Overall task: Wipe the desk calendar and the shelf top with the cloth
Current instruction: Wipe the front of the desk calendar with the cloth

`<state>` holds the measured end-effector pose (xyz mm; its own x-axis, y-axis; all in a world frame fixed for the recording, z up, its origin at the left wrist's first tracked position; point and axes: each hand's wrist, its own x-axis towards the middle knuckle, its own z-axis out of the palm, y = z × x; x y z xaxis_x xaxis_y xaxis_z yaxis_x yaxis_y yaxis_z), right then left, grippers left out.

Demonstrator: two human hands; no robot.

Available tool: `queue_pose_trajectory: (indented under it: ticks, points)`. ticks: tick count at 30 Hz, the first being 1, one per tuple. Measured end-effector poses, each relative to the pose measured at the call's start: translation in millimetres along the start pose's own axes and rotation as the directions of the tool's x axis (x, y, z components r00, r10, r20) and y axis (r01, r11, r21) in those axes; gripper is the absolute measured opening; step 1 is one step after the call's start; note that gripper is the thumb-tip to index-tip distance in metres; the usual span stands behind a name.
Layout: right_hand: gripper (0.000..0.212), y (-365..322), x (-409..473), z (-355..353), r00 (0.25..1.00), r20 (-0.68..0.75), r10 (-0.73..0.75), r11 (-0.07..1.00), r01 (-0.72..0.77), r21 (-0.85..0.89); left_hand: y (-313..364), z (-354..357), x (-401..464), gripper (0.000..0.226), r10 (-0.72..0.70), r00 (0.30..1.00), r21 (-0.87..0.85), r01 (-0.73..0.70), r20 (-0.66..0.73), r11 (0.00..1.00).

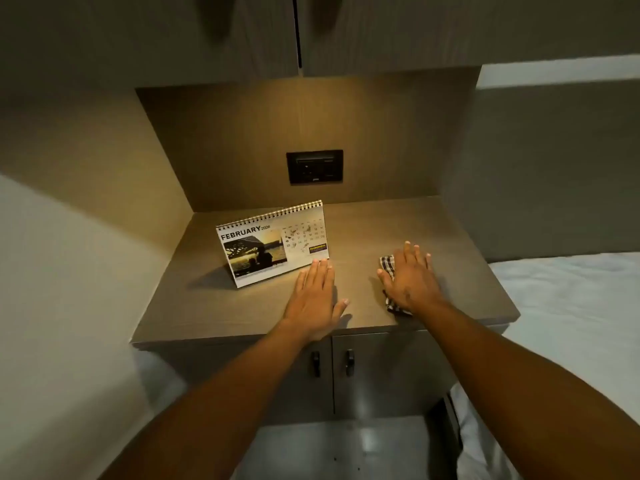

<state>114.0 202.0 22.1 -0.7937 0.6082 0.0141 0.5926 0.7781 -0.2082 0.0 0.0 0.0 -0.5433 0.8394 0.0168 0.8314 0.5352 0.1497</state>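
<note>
A spiral-bound desk calendar [273, 242] showing FEBRUARY stands upright on the left half of the brown shelf top [214, 306]. My left hand [316, 294] lies flat on the shelf, fingers apart, its fingertips touching the calendar's lower right corner. My right hand [408, 278] presses flat on a checked cloth [388, 264] to the right of centre. Most of the cloth is hidden under the palm; its corners stick out at the thumb and at the wrist.
A dark socket panel [314, 167] sits in the back wall of the alcove. Upper cabinet doors [298, 32] hang overhead. Two lower cabinet doors with black handles [332, 362] are below the shelf edge. White bedding [568, 323] lies to the right, a pale wall to the left.
</note>
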Motion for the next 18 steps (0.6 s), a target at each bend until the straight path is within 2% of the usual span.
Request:
queue_pose_trajectory:
  ticks: [4, 8, 10, 16, 18]
  points:
    - [0.071, -2, 0, 20, 0.99, 0.082, 0.117, 0.991, -0.122, 0.054, -9, 19, -1, 0.085, -0.021, 0.997, -0.027, 0.024, 0.079, 0.999]
    - [0.054, -7, 4, 29, 0.982, 0.034, 0.183, 0.975, -0.186, 0.123, -10, 25, 3, 0.085, -0.028, 0.997, -0.015, 0.029, 0.076, 0.999]
    - [0.056, -10, 8, 29, 0.974, 0.05, 0.222, 0.963, -0.227, 0.143, -11, 27, 4, 0.085, -0.026, 0.996, -0.004, 0.026, 0.081, 1.0]
    - [0.067, -22, 11, 28, 0.972, -0.018, 0.234, 0.94, -0.221, 0.26, -10, 24, 2, 0.085, -0.023, 0.995, -0.025, 0.026, 0.096, 0.999]
    - [0.064, -39, 12, 28, 0.972, -0.064, 0.228, 0.901, -0.185, 0.391, -9, 19, 3, 0.083, -0.013, 0.989, -0.035, 0.018, 0.145, 0.999]
